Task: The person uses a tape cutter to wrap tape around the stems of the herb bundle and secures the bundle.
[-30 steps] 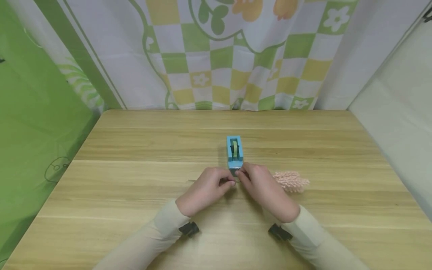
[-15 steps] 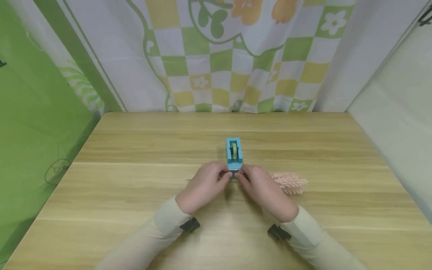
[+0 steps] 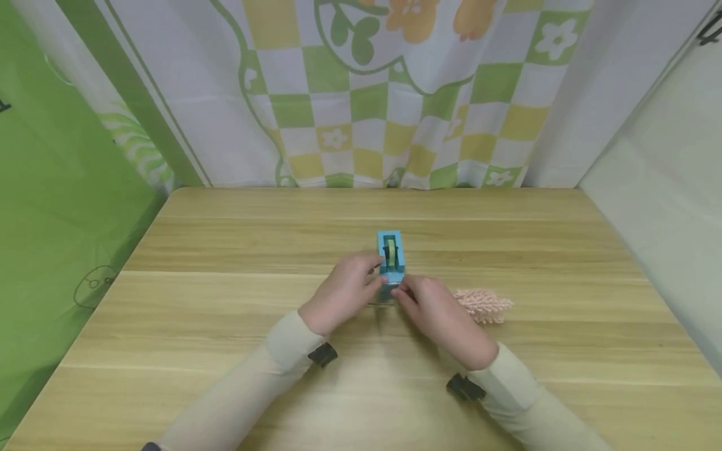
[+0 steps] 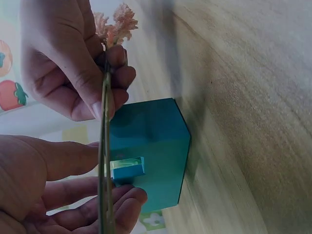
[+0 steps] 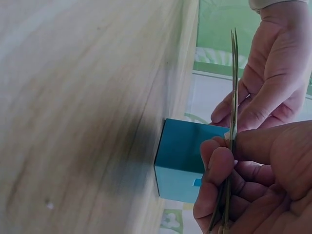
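A blue tape dispenser (image 4: pixel 163 126) stands mid-table, with a pale green tape roll (image 3: pixel 392 252) in its top. My right hand (image 3: pixel 442 319) pinches the thin stems (image 4: pixel 105 146) of pink flowers (image 3: pixel 485 305) close in front of it. A small pale bit (image 5: pixel 227 135) shows on the stems beside the right thumb. My left hand (image 3: pixel 341 294) is at the dispenser's left side, thumb and forefinger parted and fingertips right at the blue body. In the left wrist view the stems pass in front of the left fingers. The flower heads point right, partly hidden behind my right hand in the head view.
The wooden table (image 3: pixel 242 244) reaches back to a green, yellow and white checked curtain (image 3: pixel 369 100). A green cloth (image 3: pixel 68 207) hangs on the left, a pale one (image 3: pixel 665 138) on the right. Dark wrist cameras (image 3: pixel 465 387) sit beneath both cuffs.
My left hand has left the stems and moved forward to the dispenser's left side, its thumb and forefinger parting. The right hand stays almost in place on the stems.
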Action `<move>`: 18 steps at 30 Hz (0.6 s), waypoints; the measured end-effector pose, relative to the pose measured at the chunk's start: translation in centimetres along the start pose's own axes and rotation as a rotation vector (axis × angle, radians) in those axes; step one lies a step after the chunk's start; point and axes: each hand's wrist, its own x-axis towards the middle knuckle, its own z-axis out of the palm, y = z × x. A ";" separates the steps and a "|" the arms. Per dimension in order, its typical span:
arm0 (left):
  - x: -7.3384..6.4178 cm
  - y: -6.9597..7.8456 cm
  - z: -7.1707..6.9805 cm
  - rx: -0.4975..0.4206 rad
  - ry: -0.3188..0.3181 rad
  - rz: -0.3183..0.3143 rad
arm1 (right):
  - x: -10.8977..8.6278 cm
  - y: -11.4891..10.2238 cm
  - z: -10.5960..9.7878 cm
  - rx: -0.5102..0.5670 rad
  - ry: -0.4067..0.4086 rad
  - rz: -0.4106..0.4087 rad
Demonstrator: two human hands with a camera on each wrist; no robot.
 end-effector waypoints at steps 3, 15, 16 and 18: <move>0.2 -0.1 0.1 0.018 -0.011 -0.016 | 0.0 0.0 0.0 0.007 -0.002 -0.002; 0.5 0.0 0.1 0.010 -0.037 -0.058 | 0.2 0.3 0.1 0.012 -0.002 0.013; 0.5 0.0 0.1 0.008 -0.037 -0.058 | 0.2 0.3 0.1 0.010 -0.003 0.011; 0.5 0.0 0.1 0.003 -0.034 -0.056 | 0.2 0.3 0.1 0.004 -0.002 0.008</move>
